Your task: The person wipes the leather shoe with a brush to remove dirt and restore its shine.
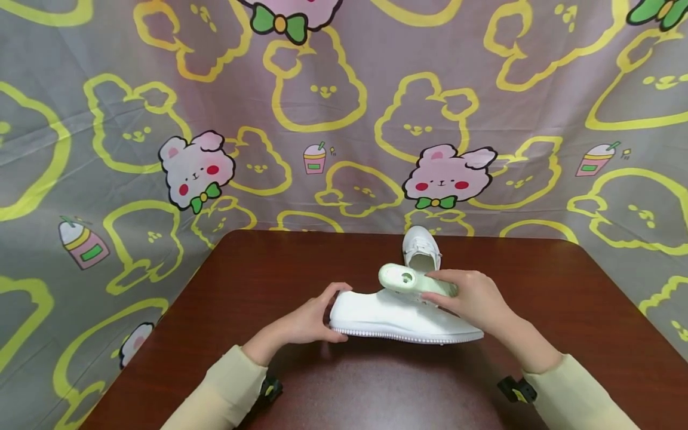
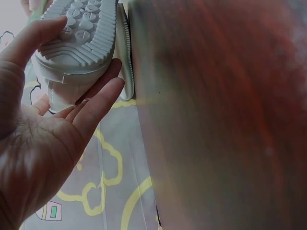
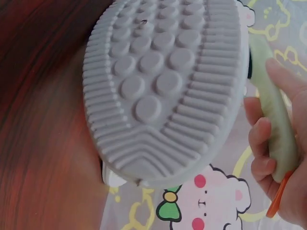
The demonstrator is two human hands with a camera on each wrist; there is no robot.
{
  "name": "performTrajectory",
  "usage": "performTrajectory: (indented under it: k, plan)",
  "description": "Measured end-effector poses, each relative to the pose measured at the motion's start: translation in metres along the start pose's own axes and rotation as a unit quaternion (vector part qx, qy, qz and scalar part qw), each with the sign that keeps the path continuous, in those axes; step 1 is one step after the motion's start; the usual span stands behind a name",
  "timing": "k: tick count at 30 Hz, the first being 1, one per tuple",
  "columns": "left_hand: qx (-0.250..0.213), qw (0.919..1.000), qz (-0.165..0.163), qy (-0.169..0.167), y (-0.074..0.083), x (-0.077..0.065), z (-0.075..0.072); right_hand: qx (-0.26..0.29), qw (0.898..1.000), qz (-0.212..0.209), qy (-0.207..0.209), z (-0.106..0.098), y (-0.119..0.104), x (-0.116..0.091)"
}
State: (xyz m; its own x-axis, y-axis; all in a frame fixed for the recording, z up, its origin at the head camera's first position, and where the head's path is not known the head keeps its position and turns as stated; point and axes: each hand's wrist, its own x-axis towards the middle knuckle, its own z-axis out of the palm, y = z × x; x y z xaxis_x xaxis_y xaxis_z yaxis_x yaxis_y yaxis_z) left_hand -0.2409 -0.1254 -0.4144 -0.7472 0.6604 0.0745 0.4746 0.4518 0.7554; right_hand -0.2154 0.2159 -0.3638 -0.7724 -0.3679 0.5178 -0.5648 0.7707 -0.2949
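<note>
My left hand (image 1: 309, 319) grips a white shoe (image 1: 398, 319) by its heel. In the left wrist view the thumb presses the studded sole (image 2: 86, 21) and the fingers lie round the other side. The shoe is held up over the table, its toe pointing right. My right hand (image 1: 475, 295) holds a pale green brush (image 1: 398, 278) by its handle, over the shoe's upper. The right wrist view shows the fingers round the handle (image 3: 280, 129), with an orange loop (image 3: 279, 194) at its end. The shoe hides most of the brush's working side, apart from a dark edge.
A second white shoe (image 1: 421, 246) stands at the table's back edge, toe toward the curtain. The dark brown wooden table (image 1: 279, 263) reaches to a grey patterned curtain (image 1: 344, 143) behind and at both sides.
</note>
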Motion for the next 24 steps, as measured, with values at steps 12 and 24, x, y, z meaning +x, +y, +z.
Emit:
performTrajectory:
  k: [12,24]
  plan:
    - [0.005,0.9999,0.011,0.005,0.003,0.001,0.000,0.051,0.987,-0.131,-0.077,0.000,-0.014,-0.008]
    - [-0.001,1.0000,0.006,0.008,0.006,-0.001,0.000,-0.003,0.999,0.029,-0.014,-0.004,0.005,-0.002]
